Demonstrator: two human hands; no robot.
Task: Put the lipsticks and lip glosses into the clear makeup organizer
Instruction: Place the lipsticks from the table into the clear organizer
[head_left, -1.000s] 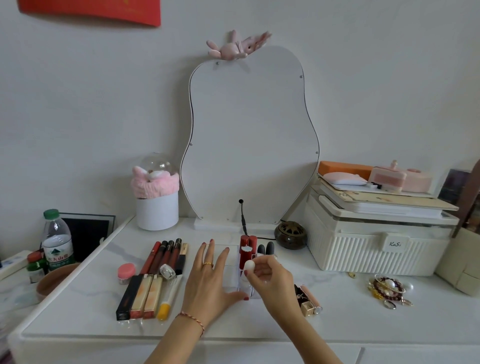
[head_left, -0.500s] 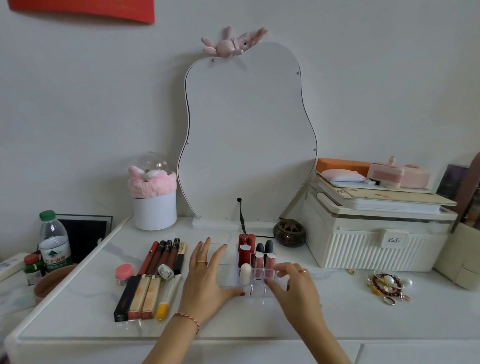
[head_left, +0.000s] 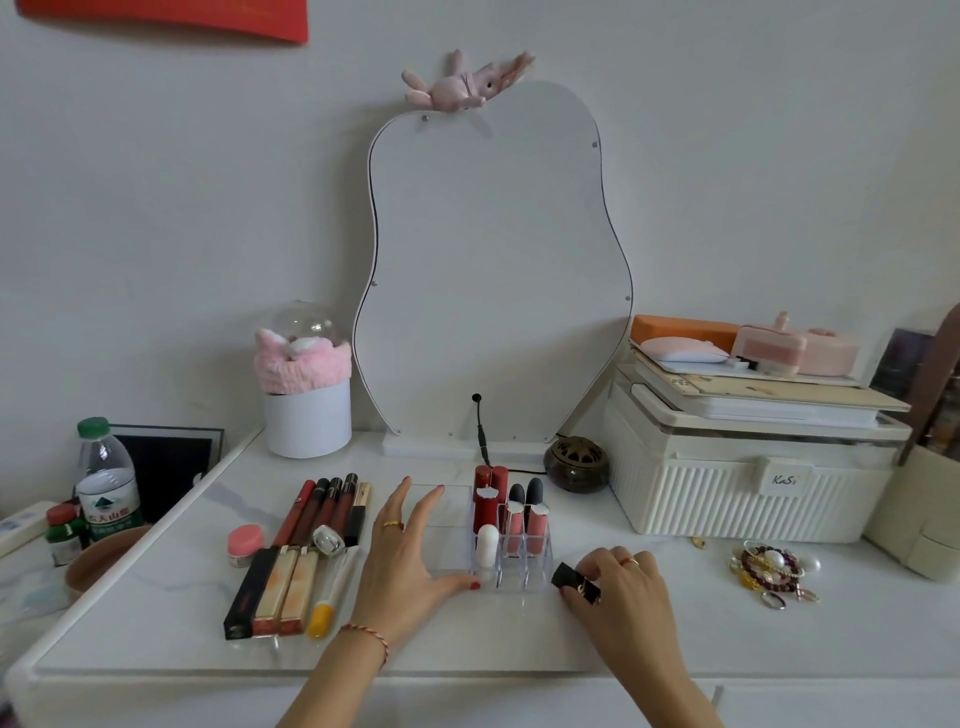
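Note:
The clear makeup organizer (head_left: 451, 506) stands at the centre of the white table. Its right-hand slots hold red lipsticks (head_left: 487, 501), a white tube (head_left: 487, 544) and two pink lip glosses (head_left: 524, 525) with black caps. My left hand (head_left: 402, 564) lies flat with fingers spread against the organizer's left and front side, holding nothing. My right hand (head_left: 623, 590) rests on the table right of the organizer, its fingers closed on a black lipstick (head_left: 569, 578) with a gold emblem. A row of several long lip glosses and lipsticks (head_left: 301, 551) lies left of my left hand.
A pink-lidded jar (head_left: 245, 543) and a water bottle (head_left: 106, 480) stand at the left. The mirror (head_left: 493, 270), a white pot (head_left: 306, 423) and a dark round burner (head_left: 576, 462) stand behind. A cream ribbed box (head_left: 748, 493) and a jewellery pile (head_left: 774, 569) lie to the right.
My right hand set the white tube into a front slot, then moved right and down to the table and closed on the black lipstick. My left hand has stayed at the organizer.

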